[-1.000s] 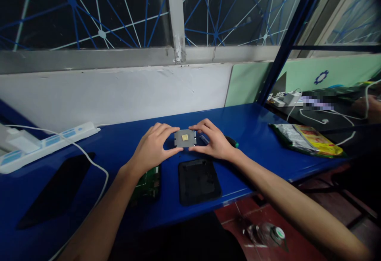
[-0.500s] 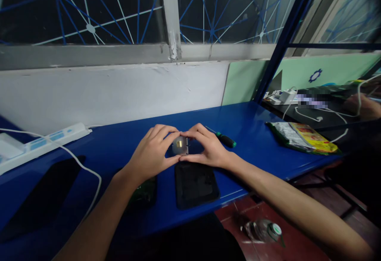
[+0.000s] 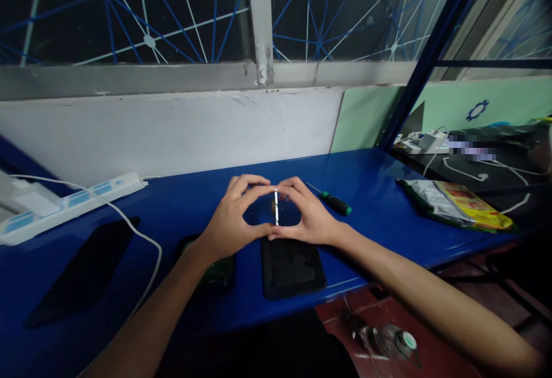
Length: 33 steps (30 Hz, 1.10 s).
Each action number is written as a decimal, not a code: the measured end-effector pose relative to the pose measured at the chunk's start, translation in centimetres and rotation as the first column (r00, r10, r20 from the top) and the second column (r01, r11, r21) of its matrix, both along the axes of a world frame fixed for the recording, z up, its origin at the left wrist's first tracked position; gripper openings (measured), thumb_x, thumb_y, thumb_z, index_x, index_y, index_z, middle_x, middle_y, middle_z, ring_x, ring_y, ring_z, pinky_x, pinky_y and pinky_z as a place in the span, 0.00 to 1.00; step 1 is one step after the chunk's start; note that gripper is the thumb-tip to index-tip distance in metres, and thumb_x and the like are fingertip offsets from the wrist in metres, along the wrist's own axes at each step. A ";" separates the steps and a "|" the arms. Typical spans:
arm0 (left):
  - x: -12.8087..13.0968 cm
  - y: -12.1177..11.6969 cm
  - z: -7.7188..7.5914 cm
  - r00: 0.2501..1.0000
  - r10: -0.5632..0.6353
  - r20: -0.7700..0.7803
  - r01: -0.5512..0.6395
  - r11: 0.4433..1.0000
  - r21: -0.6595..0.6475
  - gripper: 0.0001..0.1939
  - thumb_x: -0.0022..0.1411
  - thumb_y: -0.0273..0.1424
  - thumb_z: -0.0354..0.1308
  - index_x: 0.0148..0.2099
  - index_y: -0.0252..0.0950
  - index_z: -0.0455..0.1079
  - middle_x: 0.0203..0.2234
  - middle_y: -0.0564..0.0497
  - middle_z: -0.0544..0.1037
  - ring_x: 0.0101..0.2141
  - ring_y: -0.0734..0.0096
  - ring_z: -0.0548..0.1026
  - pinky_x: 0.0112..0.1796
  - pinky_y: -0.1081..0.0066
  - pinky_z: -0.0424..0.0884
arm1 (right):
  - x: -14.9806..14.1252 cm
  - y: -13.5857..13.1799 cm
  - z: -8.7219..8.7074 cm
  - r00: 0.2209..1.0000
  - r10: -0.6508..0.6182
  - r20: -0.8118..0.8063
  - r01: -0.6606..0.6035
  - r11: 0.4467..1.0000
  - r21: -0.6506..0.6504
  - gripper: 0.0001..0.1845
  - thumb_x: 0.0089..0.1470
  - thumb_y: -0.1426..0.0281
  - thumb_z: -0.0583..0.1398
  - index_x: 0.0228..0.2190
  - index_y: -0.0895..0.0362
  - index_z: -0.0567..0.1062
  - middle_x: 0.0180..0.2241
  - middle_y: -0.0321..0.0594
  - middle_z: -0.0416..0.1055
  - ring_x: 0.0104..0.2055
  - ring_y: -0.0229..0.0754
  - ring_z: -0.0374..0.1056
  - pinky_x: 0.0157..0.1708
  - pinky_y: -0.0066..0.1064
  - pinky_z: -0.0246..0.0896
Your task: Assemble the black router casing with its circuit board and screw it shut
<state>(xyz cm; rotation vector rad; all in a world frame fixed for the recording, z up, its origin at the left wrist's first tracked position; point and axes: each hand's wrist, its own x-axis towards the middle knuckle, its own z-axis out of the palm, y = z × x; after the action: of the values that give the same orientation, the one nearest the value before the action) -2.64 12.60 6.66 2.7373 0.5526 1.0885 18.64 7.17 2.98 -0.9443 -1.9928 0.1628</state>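
Note:
Between my two hands a thin plate [image 3: 276, 208] stands nearly edge-on, showing as a bright narrow strip with a small gold-coloured part on its left side. My left hand [image 3: 229, 217] pinches its top and bottom ends with thumb and fingers. My right hand [image 3: 317, 218] grips the same ends from the other side, so the fingertips of both hands meet there. Just below, a black rectangular tray-like object [image 3: 293, 271] lies on the blue table. A green-and-black screwdriver [image 3: 336, 202] rests beyond my right hand. Partly hidden by my left wrist is a dark green item [image 3: 222, 271].
On the left lie a white power strip [image 3: 92, 194] with a cable and a dark flat object [image 3: 90, 274]. A yellow-and-silver packet [image 3: 461, 205] sits to the right on the blue table [image 3: 366, 176]. A plastic bottle [image 3: 390, 340] is on the floor.
The plate has turned from facing me, its gold square visible, to nearly edge-on. Both hands still hold it. The whole view has shifted slightly, so things appear further right.

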 end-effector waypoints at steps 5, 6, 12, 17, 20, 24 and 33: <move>0.1 0.2 -0.3 0.999 -0.049 -0.019 0.049 0.998 -0.045 0.29 0.57 0.50 0.68 0.56 0.45 0.69 0.51 0.47 0.71 0.52 0.55 0.69 0.53 0.53 0.70 | -0.1 0.0 0.1 1.000 -0.009 0.028 0.008 1.000 0.030 0.30 0.53 0.51 0.66 0.51 0.53 0.66 0.45 0.45 0.66 0.44 0.47 0.68 0.41 0.45 0.74; 0.0 0.3 -0.2 0.998 -0.050 -0.025 0.049 0.998 -0.049 0.29 0.57 0.49 0.68 0.56 0.45 0.69 0.51 0.47 0.71 0.52 0.55 0.69 0.53 0.53 0.70 | -0.1 0.0 0.1 0.999 -0.023 0.040 0.022 0.999 0.024 0.30 0.53 0.52 0.67 0.51 0.53 0.66 0.45 0.45 0.66 0.44 0.48 0.68 0.41 0.45 0.74; -0.7 0.8 0.4 0.998 -0.030 -0.062 0.025 0.997 -0.070 0.27 0.58 0.45 0.68 0.56 0.46 0.66 0.52 0.47 0.70 0.54 0.55 0.69 0.54 0.53 0.68 | 0.8 0.2 0.2 0.985 -0.125 0.118 0.129 0.991 -0.028 0.28 0.54 0.58 0.67 0.53 0.53 0.68 0.47 0.45 0.65 0.49 0.49 0.68 0.49 0.48 0.73; -1.1 1.6 -0.2 0.984 0.046 -0.172 -0.048 0.999 -0.004 0.23 0.60 0.41 0.67 0.54 0.43 0.65 0.51 0.47 0.71 0.53 0.54 0.69 0.55 0.52 0.66 | 1.6 0.4 0.1 0.975 -0.158 0.158 0.172 0.982 -0.077 0.27 0.55 0.62 0.66 0.55 0.53 0.68 0.48 0.46 0.65 0.50 0.50 0.68 0.50 0.47 0.72; -1.1 2.0 -0.8 0.974 0.070 -0.216 -0.067 0.998 0.019 0.23 0.59 0.40 0.67 0.53 0.42 0.64 0.51 0.47 0.71 0.51 0.54 0.69 0.52 0.53 0.68 | 1.6 0.4 0.1 0.975 -0.138 0.174 0.155 0.984 -0.086 0.28 0.55 0.62 0.67 0.55 0.53 0.69 0.48 0.46 0.65 0.49 0.50 0.68 0.48 0.47 0.72; -0.9 1.9 -1.0 0.965 0.071 -0.251 -0.065 0.997 0.030 0.23 0.60 0.40 0.66 0.53 0.42 0.64 0.50 0.47 0.71 0.50 0.53 0.69 0.48 0.55 0.70 | 1.5 0.2 0.2 0.973 -0.129 0.189 0.145 0.987 -0.070 0.29 0.54 0.61 0.67 0.56 0.52 0.70 0.48 0.46 0.65 0.50 0.50 0.68 0.48 0.46 0.72; -0.5 1.4 -1.1 0.976 0.064 -0.208 -0.061 0.998 0.018 0.21 0.63 0.39 0.64 0.54 0.41 0.63 0.49 0.47 0.71 0.49 0.55 0.69 0.48 0.56 0.70 | 1.8 0.2 0.3 0.975 -0.152 0.160 0.149 0.988 0.027 0.30 0.54 0.56 0.67 0.55 0.53 0.71 0.45 0.46 0.65 0.45 0.48 0.68 0.43 0.44 0.73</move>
<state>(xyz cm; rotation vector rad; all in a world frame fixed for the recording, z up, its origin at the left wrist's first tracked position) -3.14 13.98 5.52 2.8816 0.6661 0.8239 20.47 7.40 3.25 -1.1250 -2.0562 -0.0147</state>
